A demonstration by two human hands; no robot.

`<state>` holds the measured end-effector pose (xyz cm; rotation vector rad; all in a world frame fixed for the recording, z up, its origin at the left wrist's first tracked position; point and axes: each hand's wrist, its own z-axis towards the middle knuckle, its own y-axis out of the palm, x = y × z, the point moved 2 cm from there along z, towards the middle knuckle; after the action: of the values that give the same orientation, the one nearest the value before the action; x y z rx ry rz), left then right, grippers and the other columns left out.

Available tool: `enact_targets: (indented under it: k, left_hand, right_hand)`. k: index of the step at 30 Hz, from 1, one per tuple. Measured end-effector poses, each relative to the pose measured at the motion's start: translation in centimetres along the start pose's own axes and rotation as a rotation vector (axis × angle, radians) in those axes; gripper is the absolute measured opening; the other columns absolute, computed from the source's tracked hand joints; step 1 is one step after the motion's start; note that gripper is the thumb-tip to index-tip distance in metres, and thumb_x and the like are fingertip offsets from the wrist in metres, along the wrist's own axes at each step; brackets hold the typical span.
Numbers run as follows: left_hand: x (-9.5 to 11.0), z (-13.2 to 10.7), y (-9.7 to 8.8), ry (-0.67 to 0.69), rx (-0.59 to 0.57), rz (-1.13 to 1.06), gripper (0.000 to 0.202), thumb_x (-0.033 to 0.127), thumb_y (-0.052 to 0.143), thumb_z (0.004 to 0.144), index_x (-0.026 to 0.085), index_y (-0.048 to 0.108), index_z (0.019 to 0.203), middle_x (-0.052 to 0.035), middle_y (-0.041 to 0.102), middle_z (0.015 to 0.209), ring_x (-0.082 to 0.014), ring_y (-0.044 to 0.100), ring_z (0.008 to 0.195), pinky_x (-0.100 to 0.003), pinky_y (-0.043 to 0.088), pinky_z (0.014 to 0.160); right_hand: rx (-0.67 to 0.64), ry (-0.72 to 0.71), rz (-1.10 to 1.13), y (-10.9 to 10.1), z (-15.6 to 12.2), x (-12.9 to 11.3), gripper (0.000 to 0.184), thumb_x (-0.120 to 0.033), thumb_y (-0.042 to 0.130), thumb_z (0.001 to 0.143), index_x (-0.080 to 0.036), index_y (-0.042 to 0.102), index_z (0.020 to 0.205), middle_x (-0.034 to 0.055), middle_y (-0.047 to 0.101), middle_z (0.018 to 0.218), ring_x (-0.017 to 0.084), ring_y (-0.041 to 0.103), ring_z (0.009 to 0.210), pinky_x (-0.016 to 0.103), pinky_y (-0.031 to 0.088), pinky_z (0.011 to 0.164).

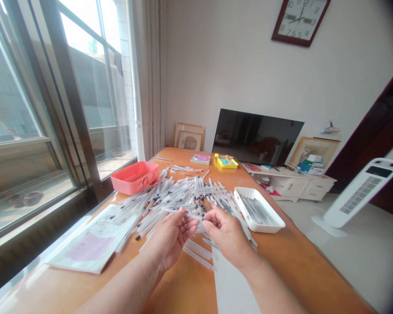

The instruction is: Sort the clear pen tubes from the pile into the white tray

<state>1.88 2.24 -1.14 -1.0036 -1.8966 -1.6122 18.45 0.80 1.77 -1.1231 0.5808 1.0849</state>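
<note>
A large loose heap of clear plastic pens [170, 196] with black tips covers the middle of the wooden table [281, 248]. My left hand [170, 237] and my right hand [225, 233] hover just over the heap's near edge. One clear pen [183, 214] spans the gap between them, held in my left fingers with its other end at my right fingertips. To the right of my right hand, a white rectangular tray [249, 194] holds pens lying side by side.
A coral plastic box [134, 178] stands at the table's left, with papers [91, 240] nearer the window [29, 131]. A book [200, 159] and yellow box [227, 162] sit at the far end. A white cabinet [291, 185] and tower fan [356, 196] stand right.
</note>
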Motion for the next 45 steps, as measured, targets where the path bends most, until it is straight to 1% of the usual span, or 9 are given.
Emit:
enact_targets:
  k: [13, 16, 19, 25, 31, 34, 40, 43, 45]
  left_hand:
    - [-0.2, -0.2, 0.2, 0.006, -0.001, 0.034, 0.018, 0.03, 0.066, 0.089, 0.013, 0.059, 0.088, -0.0133, 0.071, 0.082, -0.0172, 0.072, 0.075, -0.027, 0.06, 0.072]
    - [-0.2, 0.0, 0.0, 0.005, 0.0, 0.021, 0.018, 0.03, 0.065, 0.089, 0.012, 0.059, 0.089, -0.0135, 0.071, 0.083, -0.0169, 0.072, 0.075, -0.026, 0.06, 0.073]
    - [-0.1, 0.1, -0.1, 0.011, -0.005, 0.008, 0.019, 0.03, 0.064, 0.09, 0.013, 0.059, 0.091, -0.0134, 0.071, 0.085, -0.0176, 0.072, 0.079, -0.027, 0.06, 0.074]
    - [0.0, -0.2, 0.1, 0.01, 0.012, 0.01, 0.019, 0.031, 0.064, 0.09, 0.013, 0.059, 0.086, -0.0134, 0.071, 0.084, -0.0175, 0.072, 0.077, -0.027, 0.06, 0.072]
    - [0.1, -0.4, 0.3, 0.013, 0.0, 0.011, 0.019, 0.031, 0.065, 0.089, 0.013, 0.059, 0.087, -0.014, 0.072, 0.086, -0.0179, 0.072, 0.079, -0.027, 0.06, 0.074]
    - [0.2, -0.5, 0.5, 0.016, -0.022, 0.019, 0.019, 0.031, 0.065, 0.089, 0.013, 0.059, 0.087, -0.0143, 0.072, 0.088, -0.0182, 0.072, 0.08, -0.027, 0.06, 0.076]
    - [0.2, -0.6, 0.6, 0.009, -0.077, 0.027, 0.019, 0.03, 0.064, 0.09, 0.012, 0.061, 0.093, -0.0152, 0.072, 0.092, -0.0185, 0.072, 0.082, -0.028, 0.059, 0.077]
    - [0.0, -0.5, 0.4, 0.015, -0.059, 0.019, 0.019, 0.031, 0.064, 0.09, 0.013, 0.06, 0.093, -0.0144, 0.072, 0.091, -0.0183, 0.072, 0.082, -0.028, 0.059, 0.077]
    - [-0.1, -0.3, 0.2, 0.024, -0.049, 0.02, 0.02, 0.032, 0.065, 0.089, 0.013, 0.06, 0.091, -0.0143, 0.072, 0.091, -0.0185, 0.072, 0.083, -0.028, 0.059, 0.078]
  right_hand:
    - [0.011, -0.036, -0.063, 0.1, 0.0, 0.1, 0.007, -0.025, 0.058, 0.085, -0.022, 0.063, 0.082, -0.0009, 0.063, 0.075, 0.015, 0.056, 0.07, 0.026, 0.043, 0.064]
    - [0.01, -0.001, -0.009, 0.1, 0.0, 0.1, 0.006, -0.025, 0.059, 0.084, -0.022, 0.063, 0.088, -0.0009, 0.063, 0.077, 0.014, 0.057, 0.071, 0.025, 0.046, 0.066]
    - [0.0, 0.062, 0.092, 0.1, 0.0, 0.3, 0.013, -0.025, 0.061, 0.084, -0.02, 0.063, 0.095, 0.0002, 0.065, 0.083, 0.015, 0.06, 0.074, 0.026, 0.049, 0.069]
    - [-0.039, 0.063, 0.093, 0.2, 0.1, 0.5, 0.013, -0.028, 0.06, 0.085, -0.02, 0.066, 0.094, 0.0015, 0.069, 0.085, 0.015, 0.063, 0.075, 0.028, 0.051, 0.071]
    - [-0.005, 0.06, 0.01, 0.1, -0.1, 0.1, 0.017, -0.035, 0.058, 0.09, -0.02, 0.065, 0.09, 0.0009, 0.067, 0.08, 0.015, 0.06, 0.071, 0.027, 0.048, 0.068]
    - [-0.018, 0.065, -0.013, 0.1, -0.2, 0.0, 0.026, -0.041, 0.053, 0.094, -0.02, 0.062, 0.082, 0.0001, 0.065, 0.074, 0.014, 0.057, 0.067, 0.026, 0.045, 0.064]
    - [-0.097, 0.214, 0.121, 0.7, 0.1, 1.1, 0.047, -0.056, 0.039, 0.097, -0.019, 0.056, 0.073, 0.0002, 0.06, 0.062, 0.013, 0.052, 0.056, 0.025, 0.041, 0.056]
    - [-0.08, 0.242, 0.149, 0.9, 0.1, 1.5, 0.049, -0.06, 0.039, 0.096, -0.02, 0.055, 0.074, 0.0001, 0.058, 0.06, 0.013, 0.05, 0.054, 0.025, 0.04, 0.053]
    - [-0.051, 0.208, 0.134, 0.8, 0.1, 1.4, 0.043, -0.058, 0.043, 0.095, -0.02, 0.057, 0.079, 0.001, 0.062, 0.068, 0.014, 0.053, 0.058, 0.025, 0.041, 0.054]
